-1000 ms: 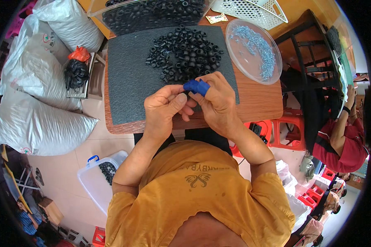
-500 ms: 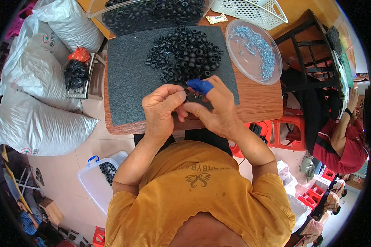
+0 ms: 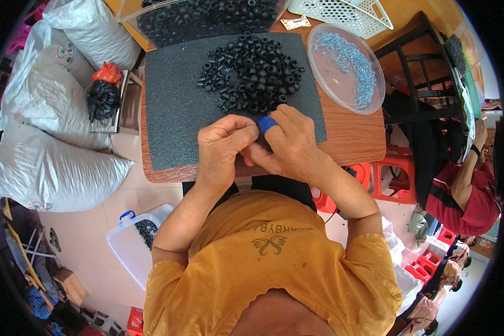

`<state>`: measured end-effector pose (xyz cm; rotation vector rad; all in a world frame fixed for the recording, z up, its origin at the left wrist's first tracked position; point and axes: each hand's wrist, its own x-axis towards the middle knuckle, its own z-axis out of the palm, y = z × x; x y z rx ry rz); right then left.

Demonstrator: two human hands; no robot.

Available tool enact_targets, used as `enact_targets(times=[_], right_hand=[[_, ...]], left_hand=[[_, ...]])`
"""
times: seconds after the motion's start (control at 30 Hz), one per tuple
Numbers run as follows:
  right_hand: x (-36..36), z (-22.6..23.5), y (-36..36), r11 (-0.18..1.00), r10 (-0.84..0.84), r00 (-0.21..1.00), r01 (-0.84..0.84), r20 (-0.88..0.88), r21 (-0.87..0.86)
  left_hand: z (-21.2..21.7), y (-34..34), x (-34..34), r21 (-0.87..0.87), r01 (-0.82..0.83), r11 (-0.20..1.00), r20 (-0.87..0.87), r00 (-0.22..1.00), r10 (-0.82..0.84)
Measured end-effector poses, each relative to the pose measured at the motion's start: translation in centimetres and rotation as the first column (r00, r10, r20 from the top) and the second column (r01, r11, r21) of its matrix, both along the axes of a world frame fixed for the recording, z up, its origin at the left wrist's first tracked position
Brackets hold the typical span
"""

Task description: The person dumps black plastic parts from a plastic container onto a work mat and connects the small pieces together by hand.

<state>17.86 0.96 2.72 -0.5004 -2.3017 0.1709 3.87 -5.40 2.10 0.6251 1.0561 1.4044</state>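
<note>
My left hand (image 3: 223, 147) and my right hand (image 3: 286, 143) are pressed together over the near edge of a dark grey foam mat (image 3: 173, 106) on a wooden table (image 3: 353, 140). Blue tape wraps a finger of my right hand (image 3: 266, 122). The fingertips of both hands pinch a small dark part between them; it is mostly hidden. Just beyond my hands lies a heap of several small black rubber rings (image 3: 252, 73) on the mat.
A clear round lid with small metal pieces (image 3: 347, 67) sits at the table's right. A clear tub of black rings (image 3: 201, 17) and a white basket (image 3: 341, 11) stand at the back. White sacks (image 3: 45, 129) lie left, a plastic bin (image 3: 131, 246) below. Another person (image 3: 465, 185) sits right.
My hands have stayed together at the mat's near edge, shifting slightly; the blue-taped finger has tucked lower between them. The heap of rings looks unchanged.
</note>
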Motion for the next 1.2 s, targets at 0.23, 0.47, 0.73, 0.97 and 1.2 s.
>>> enact_targets(times=[0.23, 0.47, 0.73, 0.97, 1.2], right_hand=[[0.2, -0.7, 0.7, 0.999, -0.006, 0.996, 0.009, -0.086, 0.032], [0.4, -0.4, 0.7, 0.995, 0.064, 0.997, -0.060, -0.050, 0.083], [0.6, -0.8, 1.2, 0.962, 0.164, 0.986, -0.154, -0.024, 0.225], [1.2, -0.2, 1.2, 0.956, 0.178, 0.982, -0.188, 0.063, 0.225], [0.7, -0.3, 0.8, 0.965, 0.132, 0.991, -0.135, 0.029, 0.225]], left_hand=[[-0.2, -0.5, -0.3, -0.044, 0.132, 0.990, 0.133, 0.983, -0.125], [-0.6, -1.1, -0.1, 0.002, 0.159, 0.987, 0.058, 0.986, -0.159], [0.3, -1.3, 0.4, -0.066, 0.168, 0.984, -0.009, 0.986, -0.169], [0.0, -1.3, 0.5, -0.041, 0.194, 0.980, -0.003, 0.981, -0.194], [0.6, -1.3, -0.2, -0.082, 0.171, 0.982, -0.016, 0.985, -0.173]])
